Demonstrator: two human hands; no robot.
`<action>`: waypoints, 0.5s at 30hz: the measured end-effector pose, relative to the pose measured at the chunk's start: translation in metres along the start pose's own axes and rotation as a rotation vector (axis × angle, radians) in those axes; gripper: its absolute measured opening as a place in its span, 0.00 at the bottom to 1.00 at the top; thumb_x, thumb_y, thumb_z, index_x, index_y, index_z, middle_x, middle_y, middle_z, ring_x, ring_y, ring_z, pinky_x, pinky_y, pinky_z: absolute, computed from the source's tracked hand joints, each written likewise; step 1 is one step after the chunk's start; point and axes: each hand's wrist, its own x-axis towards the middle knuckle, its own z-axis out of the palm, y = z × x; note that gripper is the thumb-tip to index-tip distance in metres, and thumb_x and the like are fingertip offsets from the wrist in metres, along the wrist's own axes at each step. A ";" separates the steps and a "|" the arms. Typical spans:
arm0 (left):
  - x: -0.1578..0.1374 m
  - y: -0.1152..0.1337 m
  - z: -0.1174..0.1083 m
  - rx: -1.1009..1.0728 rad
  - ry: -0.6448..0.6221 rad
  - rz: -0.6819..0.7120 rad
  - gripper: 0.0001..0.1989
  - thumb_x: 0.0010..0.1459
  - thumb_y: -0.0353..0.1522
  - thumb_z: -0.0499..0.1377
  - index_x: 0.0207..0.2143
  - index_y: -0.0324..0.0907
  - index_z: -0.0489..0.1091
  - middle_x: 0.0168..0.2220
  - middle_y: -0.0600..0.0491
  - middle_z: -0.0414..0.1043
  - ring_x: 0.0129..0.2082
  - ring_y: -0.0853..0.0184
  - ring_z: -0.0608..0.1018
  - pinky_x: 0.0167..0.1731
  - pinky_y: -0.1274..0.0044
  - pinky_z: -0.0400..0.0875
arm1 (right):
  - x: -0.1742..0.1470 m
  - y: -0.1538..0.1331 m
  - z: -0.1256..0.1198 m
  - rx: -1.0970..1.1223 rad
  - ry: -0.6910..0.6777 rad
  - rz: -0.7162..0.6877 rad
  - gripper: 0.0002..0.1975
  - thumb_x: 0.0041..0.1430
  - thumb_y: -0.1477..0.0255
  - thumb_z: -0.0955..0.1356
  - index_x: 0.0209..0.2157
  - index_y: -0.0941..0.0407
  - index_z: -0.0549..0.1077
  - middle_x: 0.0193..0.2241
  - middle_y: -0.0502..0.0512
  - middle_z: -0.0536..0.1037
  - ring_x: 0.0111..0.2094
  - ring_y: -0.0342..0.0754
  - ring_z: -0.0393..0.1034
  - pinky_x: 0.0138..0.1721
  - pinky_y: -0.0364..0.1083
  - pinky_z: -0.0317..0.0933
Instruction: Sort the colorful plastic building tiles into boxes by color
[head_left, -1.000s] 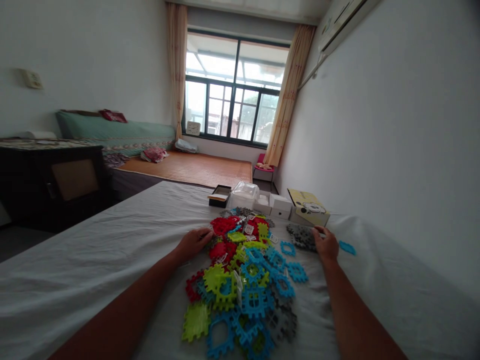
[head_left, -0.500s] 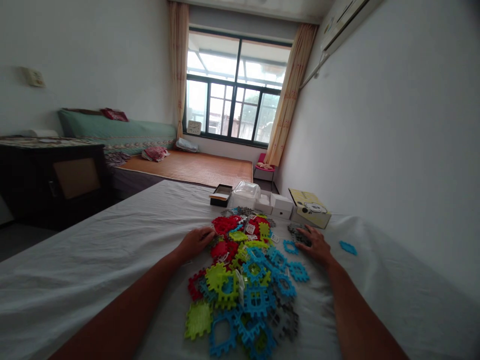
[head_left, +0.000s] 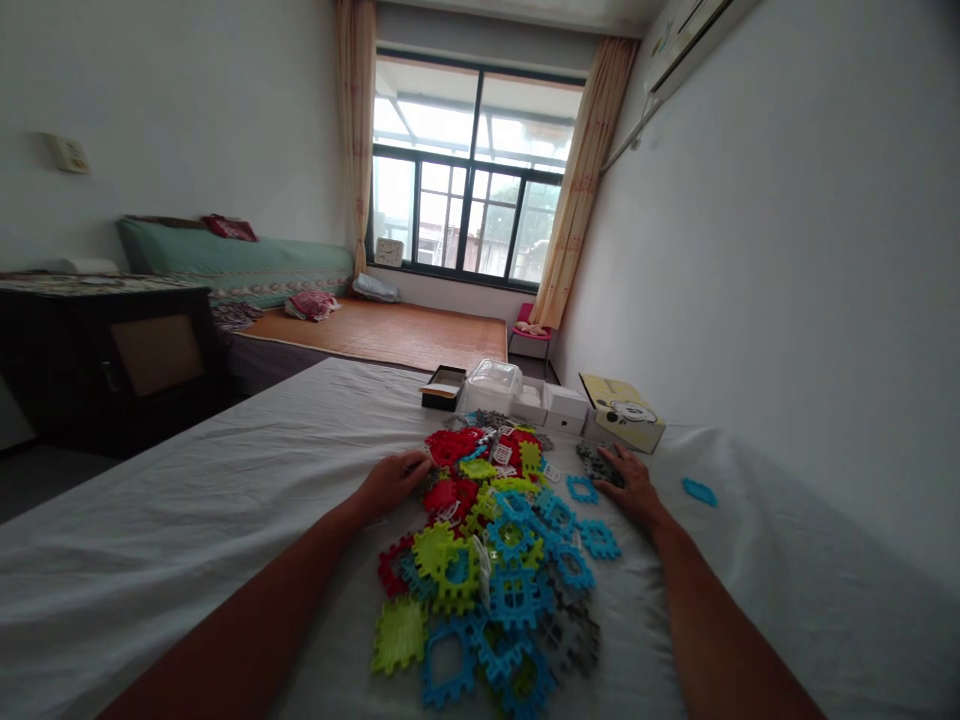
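A heap of flat interlocking plastic tiles with toothed edges lies on the white sheet between my hands: red tiles (head_left: 454, 447), yellow-green tiles (head_left: 399, 636), blue tiles (head_left: 517, 596) and grey tiles (head_left: 574, 640). My left hand (head_left: 391, 484) rests at the heap's left side, fingertips touching its edge beside the red tiles, with nothing visibly held. On the right, my right hand (head_left: 631, 486) lies with fingers apart over a small group of grey tiles (head_left: 592, 460). A single blue tile (head_left: 582, 489) sits just left of that hand, and another blue tile (head_left: 700, 491) lies farther right.
Behind the heap stand a black open box (head_left: 443, 388), a clear plastic container (head_left: 493, 385), white boxes (head_left: 565, 408) and a yellow cartoon box (head_left: 622, 412). The white-sheeted surface (head_left: 225, 480) extends left. A white wall (head_left: 787, 280) rises at right.
Both hands keep nearly the same places beside the heap and over the grey tiles. The whole view has shifted very slightly; no tile has visibly moved.
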 end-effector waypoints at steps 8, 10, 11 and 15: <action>-0.001 0.001 0.000 0.007 -0.002 0.000 0.18 0.60 0.41 0.47 0.36 0.43 0.74 0.34 0.52 0.76 0.35 0.64 0.75 0.34 0.78 0.65 | 0.004 -0.039 -0.026 0.014 0.142 -0.010 0.20 0.50 0.62 0.67 0.47 0.47 0.73 0.52 0.53 0.70 0.55 0.58 0.56 0.52 0.57 0.54; -0.001 0.000 -0.001 0.007 0.002 0.013 0.17 0.60 0.40 0.48 0.35 0.43 0.74 0.34 0.52 0.76 0.34 0.64 0.75 0.33 0.78 0.64 | 0.004 -0.043 -0.025 0.079 0.169 -0.013 0.15 0.51 0.68 0.65 0.42 0.49 0.75 0.46 0.53 0.75 0.51 0.55 0.61 0.52 0.53 0.55; -0.001 -0.001 -0.001 0.005 0.004 0.021 0.17 0.60 0.40 0.48 0.35 0.43 0.74 0.34 0.52 0.76 0.34 0.64 0.75 0.34 0.78 0.64 | 0.003 -0.043 -0.024 0.105 0.183 -0.002 0.15 0.51 0.70 0.63 0.40 0.51 0.76 0.44 0.53 0.76 0.49 0.53 0.64 0.52 0.51 0.55; -0.002 -0.002 -0.001 0.007 0.008 0.061 0.16 0.60 0.39 0.48 0.34 0.43 0.74 0.34 0.52 0.76 0.35 0.64 0.75 0.35 0.78 0.64 | -0.002 -0.026 -0.023 0.134 0.287 0.149 0.20 0.50 0.75 0.58 0.41 0.55 0.75 0.40 0.56 0.78 0.42 0.51 0.70 0.46 0.49 0.60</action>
